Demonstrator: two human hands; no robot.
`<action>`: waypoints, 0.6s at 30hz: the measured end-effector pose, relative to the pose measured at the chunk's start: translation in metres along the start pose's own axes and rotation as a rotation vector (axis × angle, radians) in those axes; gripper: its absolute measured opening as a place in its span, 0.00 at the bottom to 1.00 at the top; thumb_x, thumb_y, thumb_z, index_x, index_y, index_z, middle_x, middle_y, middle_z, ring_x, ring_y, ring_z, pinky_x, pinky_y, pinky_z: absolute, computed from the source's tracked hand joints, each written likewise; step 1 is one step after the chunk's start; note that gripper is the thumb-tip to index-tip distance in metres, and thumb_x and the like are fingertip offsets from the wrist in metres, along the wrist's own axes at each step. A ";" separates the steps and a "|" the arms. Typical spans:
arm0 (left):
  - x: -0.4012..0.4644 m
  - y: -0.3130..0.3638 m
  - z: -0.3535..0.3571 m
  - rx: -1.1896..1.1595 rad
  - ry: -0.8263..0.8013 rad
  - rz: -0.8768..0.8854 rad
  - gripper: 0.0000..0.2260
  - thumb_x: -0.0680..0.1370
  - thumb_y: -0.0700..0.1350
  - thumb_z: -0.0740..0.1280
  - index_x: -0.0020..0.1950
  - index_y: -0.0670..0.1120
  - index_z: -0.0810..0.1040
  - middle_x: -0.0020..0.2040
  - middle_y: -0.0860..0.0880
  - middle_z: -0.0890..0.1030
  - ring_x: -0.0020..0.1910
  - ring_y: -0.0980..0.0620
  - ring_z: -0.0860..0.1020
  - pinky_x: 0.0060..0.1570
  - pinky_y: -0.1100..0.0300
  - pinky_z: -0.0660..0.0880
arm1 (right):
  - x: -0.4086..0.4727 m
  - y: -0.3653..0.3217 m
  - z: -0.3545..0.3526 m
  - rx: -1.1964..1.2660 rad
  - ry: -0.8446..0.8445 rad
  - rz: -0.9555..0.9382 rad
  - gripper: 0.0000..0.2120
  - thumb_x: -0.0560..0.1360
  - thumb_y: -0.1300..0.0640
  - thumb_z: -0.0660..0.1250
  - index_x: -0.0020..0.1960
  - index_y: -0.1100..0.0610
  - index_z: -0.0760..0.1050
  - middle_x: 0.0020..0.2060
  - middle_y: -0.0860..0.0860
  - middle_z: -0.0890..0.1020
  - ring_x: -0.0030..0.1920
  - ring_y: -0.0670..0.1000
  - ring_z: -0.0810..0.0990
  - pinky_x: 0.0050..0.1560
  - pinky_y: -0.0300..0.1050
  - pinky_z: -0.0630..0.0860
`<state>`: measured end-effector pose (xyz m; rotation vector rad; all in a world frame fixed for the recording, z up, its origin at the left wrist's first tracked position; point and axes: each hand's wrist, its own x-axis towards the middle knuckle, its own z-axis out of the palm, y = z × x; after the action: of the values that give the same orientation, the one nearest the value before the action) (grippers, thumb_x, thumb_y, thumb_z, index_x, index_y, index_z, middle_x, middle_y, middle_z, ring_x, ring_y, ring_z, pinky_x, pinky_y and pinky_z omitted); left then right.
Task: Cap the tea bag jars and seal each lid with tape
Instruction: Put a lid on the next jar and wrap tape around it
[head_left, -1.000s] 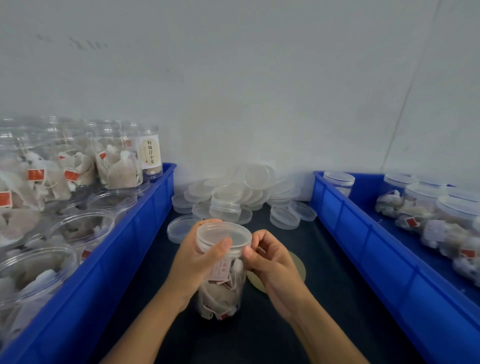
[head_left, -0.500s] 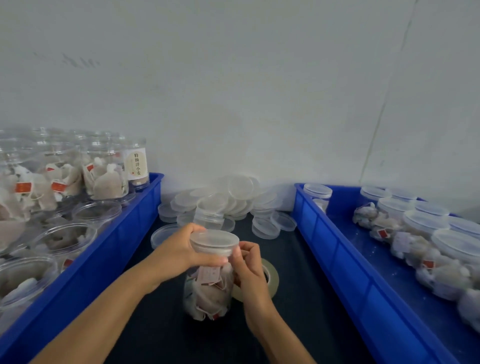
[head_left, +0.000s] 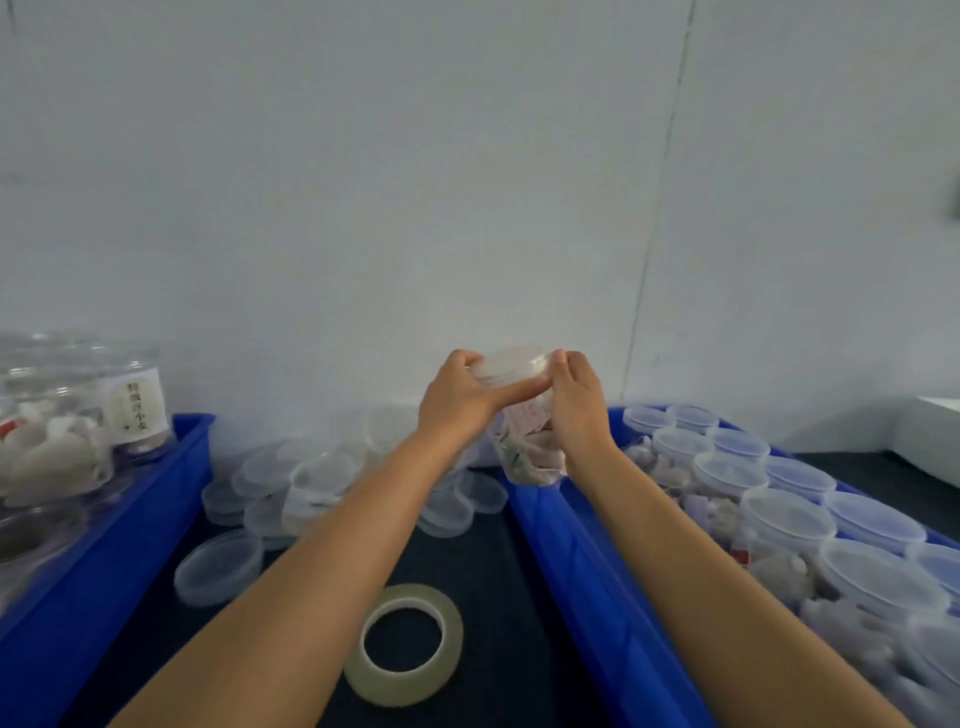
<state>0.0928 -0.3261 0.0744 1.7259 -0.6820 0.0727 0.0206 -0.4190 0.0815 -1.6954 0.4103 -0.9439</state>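
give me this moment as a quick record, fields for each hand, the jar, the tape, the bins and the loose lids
left hand: grips the jar's lid and upper wall
right hand: grips the other side of the jar at lid level
jar: capped, tea bags inside, held up near the right bin's inner rim
tape roll: lies flat on the dark table, untouched
left bin: blue, holds uncapped jars
right bin: blue, holds capped jars
loose lids: heaped on the table by the wall
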 end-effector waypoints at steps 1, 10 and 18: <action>0.008 0.003 0.014 0.021 -0.004 0.001 0.34 0.62 0.66 0.77 0.59 0.50 0.69 0.49 0.58 0.75 0.48 0.57 0.75 0.49 0.57 0.76 | 0.013 0.004 -0.009 -0.072 0.015 0.016 0.13 0.83 0.49 0.51 0.50 0.52 0.73 0.50 0.54 0.78 0.51 0.54 0.77 0.57 0.53 0.73; 0.049 -0.037 0.107 0.359 -0.118 0.038 0.34 0.62 0.68 0.75 0.54 0.43 0.75 0.47 0.50 0.79 0.49 0.48 0.79 0.41 0.56 0.74 | 0.062 0.071 -0.049 -0.416 0.038 0.312 0.22 0.83 0.49 0.46 0.70 0.55 0.69 0.70 0.60 0.69 0.72 0.60 0.62 0.72 0.59 0.58; 0.051 -0.073 0.142 0.416 -0.158 0.003 0.29 0.64 0.66 0.71 0.56 0.48 0.75 0.50 0.51 0.81 0.47 0.50 0.80 0.40 0.58 0.74 | 0.070 0.112 -0.040 -0.183 0.008 0.488 0.22 0.80 0.45 0.52 0.66 0.57 0.70 0.60 0.58 0.76 0.59 0.59 0.75 0.64 0.61 0.71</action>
<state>0.1263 -0.4677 -0.0084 2.1463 -0.8281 0.0849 0.0548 -0.5309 0.0082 -1.6445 0.8919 -0.5662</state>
